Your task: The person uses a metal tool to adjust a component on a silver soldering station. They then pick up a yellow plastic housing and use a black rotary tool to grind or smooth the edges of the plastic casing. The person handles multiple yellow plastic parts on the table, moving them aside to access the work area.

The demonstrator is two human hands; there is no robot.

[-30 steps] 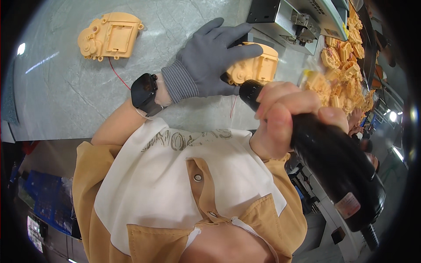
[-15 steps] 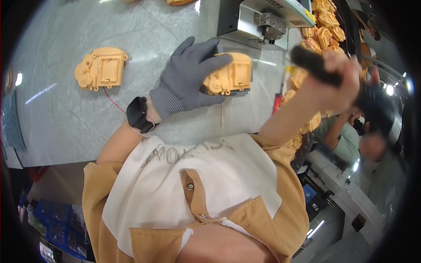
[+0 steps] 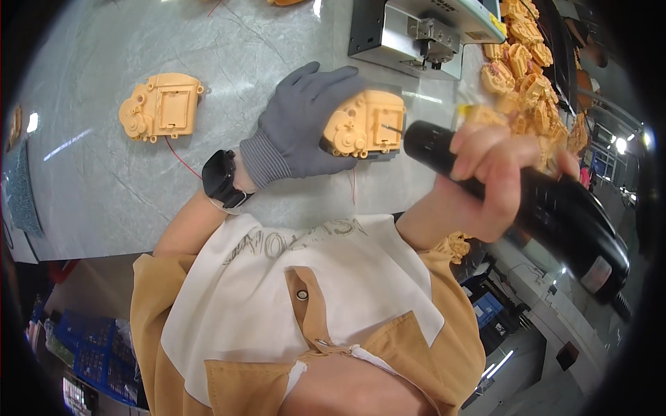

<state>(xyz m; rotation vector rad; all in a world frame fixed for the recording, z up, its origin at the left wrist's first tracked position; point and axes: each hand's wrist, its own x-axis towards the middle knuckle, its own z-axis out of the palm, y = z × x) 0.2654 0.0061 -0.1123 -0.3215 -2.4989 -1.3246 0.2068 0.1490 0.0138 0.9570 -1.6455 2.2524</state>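
My left hand [image 3: 298,125], in a grey knit glove, is closed around the left side of an orange plastic housing [image 3: 357,128]. The housing rests on a dark block [image 3: 392,155], mostly hidden beneath it. In my bare right hand [image 3: 494,173] is a black electric screwdriver [image 3: 572,225], its body slanting down to the right. Its thin bit points left over the rectangular recess of the housing; whether it touches cannot be made out. A thin red wire hangs below the housing. Another orange housing [image 3: 166,107] with a red wire lies apart to the left.
A metal box-shaped device [image 3: 406,41] stands beyond my hands on the grey marbled table [image 3: 83,187]. Along the right side, many orange housings [image 3: 527,87] are heaped. Blue crates [image 3: 100,357] sit below the table at lower left.
My right hand has brought the screwdriver left and down, so its bit is now over the housing. My left hand and the housing have shifted only slightly.
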